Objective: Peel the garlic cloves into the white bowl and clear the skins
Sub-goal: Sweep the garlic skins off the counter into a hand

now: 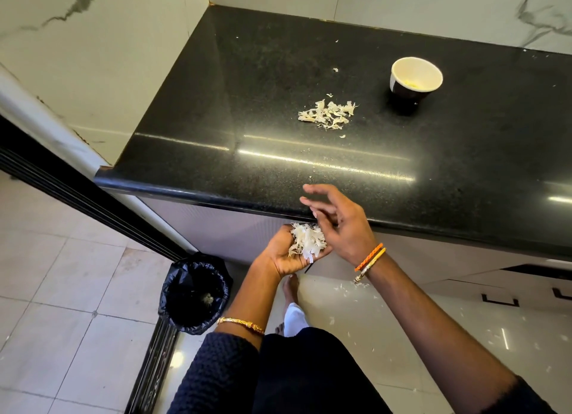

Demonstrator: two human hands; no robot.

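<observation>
Down by the floor, a bin (195,296) lined with a black bag stands open just left of the person's legs, and scraps of skin already lie on the tiles to the right. Above it the left hand (286,254) is cupped palm-up below the table (278,73) edge, cradling a heap of skins (306,240); the right hand (337,218) hangs over it, fingers loose and spread, gripping nothing I can see. That heap is light and piled high, so a tilt of the palm or a quick swing toward the bin could scatter flakes onto the floor. Farther back a second pile of skins (328,115) sits mid-table, with stray bits around it, not yet gathered. Beyond, to the right, stands the bowl (416,78), white inside, dark outside; something pale yellow lies at the bottom, probably the cloves, though I can't count them. The bin's contents are mostly lost in shadow.
</observation>
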